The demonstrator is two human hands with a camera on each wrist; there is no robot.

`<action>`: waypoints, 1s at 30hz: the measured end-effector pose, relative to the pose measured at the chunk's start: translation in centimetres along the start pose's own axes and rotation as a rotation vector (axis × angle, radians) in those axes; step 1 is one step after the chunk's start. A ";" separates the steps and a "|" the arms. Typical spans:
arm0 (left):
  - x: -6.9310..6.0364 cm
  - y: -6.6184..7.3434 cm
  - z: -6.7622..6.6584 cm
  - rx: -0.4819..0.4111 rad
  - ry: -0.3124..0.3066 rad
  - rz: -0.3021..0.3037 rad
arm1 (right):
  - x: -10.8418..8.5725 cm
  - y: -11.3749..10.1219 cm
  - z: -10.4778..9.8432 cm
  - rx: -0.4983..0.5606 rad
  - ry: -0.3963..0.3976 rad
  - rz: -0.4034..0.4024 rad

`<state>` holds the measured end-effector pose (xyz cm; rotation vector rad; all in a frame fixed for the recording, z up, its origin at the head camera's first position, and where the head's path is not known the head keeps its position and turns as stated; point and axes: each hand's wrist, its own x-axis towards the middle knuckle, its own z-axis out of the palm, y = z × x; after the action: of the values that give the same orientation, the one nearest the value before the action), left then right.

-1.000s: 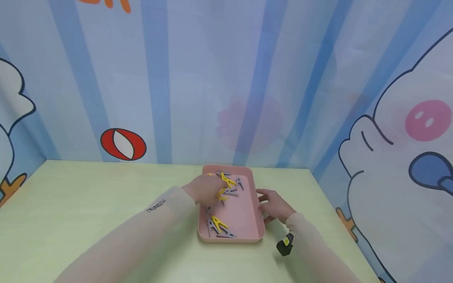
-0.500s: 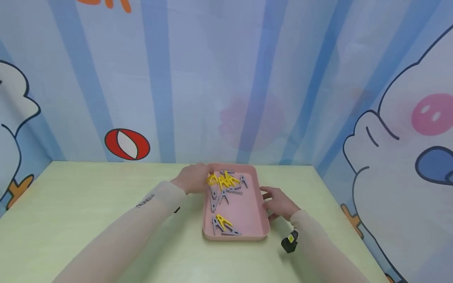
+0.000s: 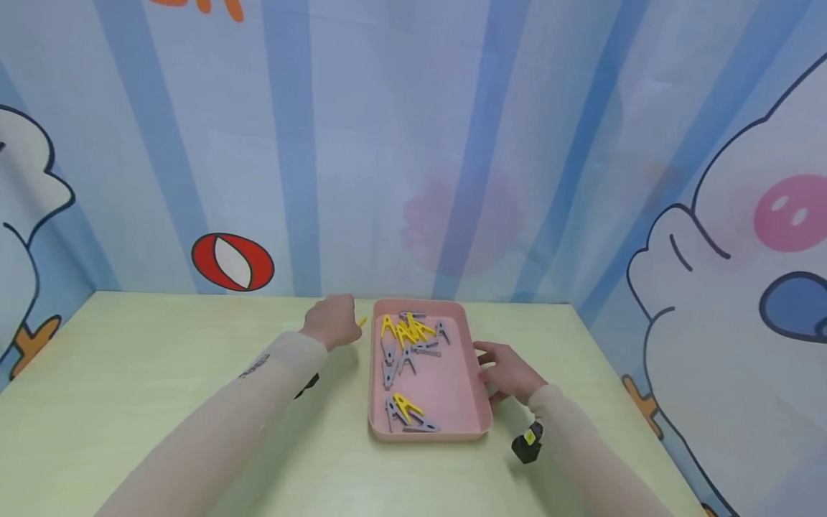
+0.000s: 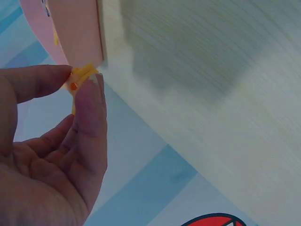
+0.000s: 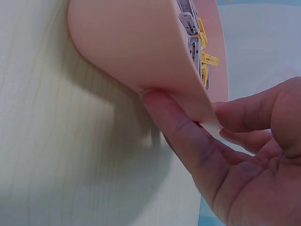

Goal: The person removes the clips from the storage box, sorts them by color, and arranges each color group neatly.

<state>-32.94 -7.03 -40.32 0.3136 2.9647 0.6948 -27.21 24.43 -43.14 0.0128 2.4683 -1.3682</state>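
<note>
A pink tray [image 3: 452, 388] holds several yellow clothespins [image 3: 403, 332] and several grey clothespins [image 3: 389, 373]. My left hand [image 3: 332, 321] is just left of the tray's far end, above the table, and pinches a yellow clothespin [image 3: 362, 322]. In the left wrist view, thumb and fingertips of the left hand [image 4: 61, 136] press on that yellow clothespin [image 4: 81, 75]. At the tray's right side, my right hand [image 3: 510, 373] touches the wall. The right wrist view shows the right hand [image 5: 235, 141] with its thumb against the outer wall of the tray [image 5: 127, 47].
The pale wooden table [image 3: 194, 359] extends to both sides of the tray. Behind it hangs a blue striped cloth [image 3: 362, 143] with cartoon prints. A small black device [image 3: 528, 443] is at the right wrist.
My left hand has come out of the tray over its left edge and moved left, carrying a yellow clothespin. The right hand has stayed at the tray's right side.
</note>
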 end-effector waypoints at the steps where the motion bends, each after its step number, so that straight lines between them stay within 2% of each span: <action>1: 0.0 -0.1 0.0 -0.003 0.002 -0.010 | 0.0 0.0 0.0 0.003 0.001 -0.001; 9: 0.3 -1.1 0.7 0.013 0.006 -0.087 | 0.1 0.3 0.0 -0.001 0.002 0.000; 17: 0.8 -1.8 1.8 0.071 0.011 -0.151 | -0.1 0.4 0.0 0.007 0.007 0.000; 22: 1.3 -2.2 2.6 0.077 0.031 -0.155 | -0.1 0.5 0.1 0.013 0.005 -0.002; 30: 1.2 -2.3 3.1 0.062 0.077 -0.173 | 0.1 0.5 0.0 0.000 0.005 -0.005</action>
<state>-34.16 -7.48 -44.13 0.0330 3.0421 0.6092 -27.20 24.70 -43.58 0.0097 2.4743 -1.3724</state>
